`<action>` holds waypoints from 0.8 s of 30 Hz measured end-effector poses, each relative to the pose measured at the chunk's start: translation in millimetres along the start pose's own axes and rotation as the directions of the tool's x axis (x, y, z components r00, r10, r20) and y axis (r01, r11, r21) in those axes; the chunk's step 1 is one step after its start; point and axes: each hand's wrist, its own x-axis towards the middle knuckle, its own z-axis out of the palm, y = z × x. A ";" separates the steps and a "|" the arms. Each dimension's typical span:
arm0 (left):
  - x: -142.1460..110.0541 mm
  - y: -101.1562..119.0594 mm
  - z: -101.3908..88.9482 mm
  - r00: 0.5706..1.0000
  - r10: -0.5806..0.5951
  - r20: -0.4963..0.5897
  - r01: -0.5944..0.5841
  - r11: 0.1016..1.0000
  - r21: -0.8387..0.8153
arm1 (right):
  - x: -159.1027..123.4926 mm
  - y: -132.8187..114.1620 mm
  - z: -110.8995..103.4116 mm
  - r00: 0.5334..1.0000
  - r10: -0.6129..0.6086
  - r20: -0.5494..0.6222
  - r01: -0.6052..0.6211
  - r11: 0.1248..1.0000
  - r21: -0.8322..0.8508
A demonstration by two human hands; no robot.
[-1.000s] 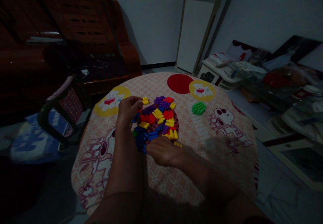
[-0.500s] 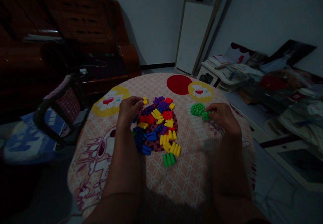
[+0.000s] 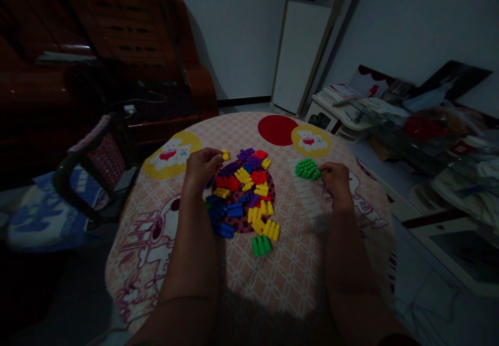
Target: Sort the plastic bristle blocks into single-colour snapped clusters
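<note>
My left hand (image 3: pixel 203 168) hovers at the left edge of a heap of toy building blocks, thumb and fingers curled together. Whatever they may hold is hidden; a small yellow block (image 3: pixel 225 155) lies by the fingertips. On the right, my right hand (image 3: pixel 335 176) pinches a green block at the near right end of a cluster of joined green blocks (image 3: pixel 305 168). The heap has red blocks (image 3: pixel 227 182), purple blocks (image 3: pixel 246 154), blue blocks (image 3: pixel 235 210) and yellow blocks (image 3: pixel 272 229). Nearer me lies a separate green block (image 3: pixel 261 246).
The round table wears a patterned cloth (image 3: pixel 280 283). A dark-framed chair (image 3: pixel 62 184) stands at its left, with a wooden sofa (image 3: pixel 140 49) behind. To the right is a cluttered cabinet (image 3: pixel 413 184). A tall white unit (image 3: pixel 302 49) stands at the back.
My right hand has moved slightly left and away from me, bringing its green block against the green cluster. My left hand has hardly moved.
</note>
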 end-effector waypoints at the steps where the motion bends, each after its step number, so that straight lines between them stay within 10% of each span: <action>1: 0.4 -0.5 0.3 1.000 0.009 0.002 -0.009 1.000 0.005 | 0.2 0.6 0.8 1.000 -0.004 -0.008 0.004 1.000 0.013; 24: -0.3 -5.2 -6.3 1.000 0.002 -0.018 -0.002 1.000 -0.018 | -1.3 0.9 3.2 0.989 0.133 0.068 -0.137 0.988 0.069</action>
